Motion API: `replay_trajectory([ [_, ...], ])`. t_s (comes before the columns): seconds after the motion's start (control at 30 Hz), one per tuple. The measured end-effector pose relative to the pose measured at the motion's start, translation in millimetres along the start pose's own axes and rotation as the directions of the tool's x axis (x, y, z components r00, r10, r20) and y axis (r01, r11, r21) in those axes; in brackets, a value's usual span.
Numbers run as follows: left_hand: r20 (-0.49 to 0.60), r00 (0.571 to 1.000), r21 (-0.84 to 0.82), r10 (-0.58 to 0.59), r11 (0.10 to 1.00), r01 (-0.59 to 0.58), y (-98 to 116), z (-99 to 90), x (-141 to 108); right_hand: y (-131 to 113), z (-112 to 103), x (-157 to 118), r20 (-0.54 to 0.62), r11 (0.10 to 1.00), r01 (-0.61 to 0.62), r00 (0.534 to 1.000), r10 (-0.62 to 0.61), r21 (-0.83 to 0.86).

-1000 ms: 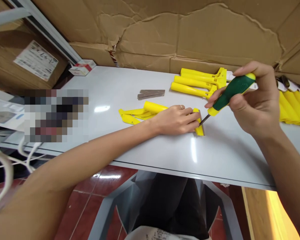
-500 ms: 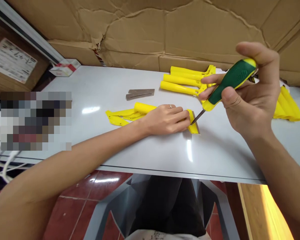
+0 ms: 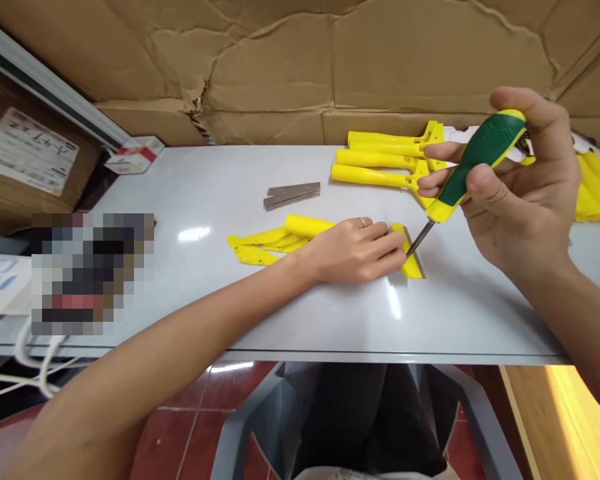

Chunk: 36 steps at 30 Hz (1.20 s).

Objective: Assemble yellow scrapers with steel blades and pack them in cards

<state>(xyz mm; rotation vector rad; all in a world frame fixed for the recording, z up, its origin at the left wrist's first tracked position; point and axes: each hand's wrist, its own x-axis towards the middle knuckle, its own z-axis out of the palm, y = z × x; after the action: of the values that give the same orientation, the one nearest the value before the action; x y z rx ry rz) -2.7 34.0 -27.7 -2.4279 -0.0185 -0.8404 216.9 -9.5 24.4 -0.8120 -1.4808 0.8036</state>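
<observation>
My left hand (image 3: 363,252) is closed around a yellow plastic scraper (image 3: 413,261) lying on the white table, its flared head showing past my fingers with a metal blade along the edge. My right hand (image 3: 535,193) grips a green and yellow screwdriver (image 3: 483,157), tilted, with its shaft slanting down to the scraper head. Its tip touches the head right beside my left fingers, and the screw there is hidden. Behind my left wrist lie loose yellow flat pieces (image 3: 254,253) and a yellow tube-shaped handle (image 3: 307,225).
Several thin metal blades (image 3: 293,195) lie behind my left hand. More yellow scrapers (image 3: 373,175) are grouped at the back, and further yellow handles (image 3: 597,190) sit at the right. Cardboard (image 3: 280,73) lines the table's rear. A small red-white box (image 3: 134,155) stands at back left.
The whole view has shifted, so the table and hands appear further right. Both hands keep their holds, and the screwdriver tip stays at the scraper head.
</observation>
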Motion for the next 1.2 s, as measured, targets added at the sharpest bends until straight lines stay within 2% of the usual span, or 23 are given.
replay_trajectory([
  [0.07,0.002,1.000,-0.011,0.010,1.000,-0.010,0,0.3,-1,-1,0,-2,-0.005,0.999,-0.030,1.000,0.030,-0.014],
  [0.2,0.054,0.996,-0.047,0.067,0.997,-0.065,0,-2.4,2,2,-1,-1,0.118,0.999,-0.039,0.992,0.035,0.028],
  [0.3,0.064,0.996,-0.051,0.063,0.997,-0.060,0,-4.9,4,4,-8,8,0.054,1.000,0.027,0.998,-0.027,0.011],
  [0.4,0.077,0.995,-0.029,0.057,0.998,-0.055,-1,-6.0,4,5,-34,22,-0.094,0.976,0.180,0.977,-0.192,-0.122],
  [0.43,0.089,0.994,-0.020,0.060,0.998,-0.058,-1,-6.0,3,7,-47,27,-0.110,0.955,0.206,0.966,-0.233,-0.212],
  [0.5,0.112,0.991,-0.009,0.066,0.998,-0.065,-1,-5.7,2,11,-77,36,-0.069,0.907,0.193,0.970,-0.235,-0.375],
  [0.53,0.118,0.991,-0.006,0.067,0.998,-0.067,-1,-5.4,1,14,-91,39,-0.024,0.852,0.100,0.991,-0.131,-0.515],
  [0.57,0.120,0.991,-0.004,0.064,0.998,-0.064,-1,-5.1,1,17,-105,41,-0.021,0.730,0.009,0.999,-0.032,-0.684],
  [0.63,0.118,0.991,-0.004,0.056,0.998,-0.056,-1,-4.4,0,20,-125,43,-0.002,0.379,-0.066,0.986,0.168,-0.923],
  [0.67,0.114,0.992,-0.009,0.053,0.999,-0.052,-1,-4.2,0,20,-131,44,-0.006,0.214,-0.069,0.960,0.280,-0.974],
  [0.7,0.111,0.993,-0.014,0.050,0.999,-0.049,-1,-4.1,0,19,-135,44,-0.013,0.091,-0.053,0.921,0.390,-0.994],
  [0.73,0.109,0.993,-0.018,0.048,0.999,-0.046,-1,-4.1,0,17,-138,45,-0.026,0.013,-0.038,0.873,0.486,-0.999],
  [0.77,0.108,0.993,-0.020,0.047,0.999,-0.045,0,-4.4,0,14,-141,45,-0.044,-0.027,-0.035,0.829,0.558,-0.999],
  [1.0,0.068,0.997,0.010,0.049,0.999,-0.050,3,-7.3,2,-4,-167,41,-0.109,-0.083,-0.072,0.580,0.807,-0.994],
  [1.13,0.037,0.997,0.057,0.064,0.996,-0.066,3,-7.4,2,2,-171,37,-0.100,-0.076,-0.074,0.425,0.900,-0.994],
  [1.2,0.021,0.997,0.063,0.070,0.995,-0.072,3,-7.3,2,7,-168,37,-0.091,-0.067,-0.076,0.370,0.924,-0.995],
])
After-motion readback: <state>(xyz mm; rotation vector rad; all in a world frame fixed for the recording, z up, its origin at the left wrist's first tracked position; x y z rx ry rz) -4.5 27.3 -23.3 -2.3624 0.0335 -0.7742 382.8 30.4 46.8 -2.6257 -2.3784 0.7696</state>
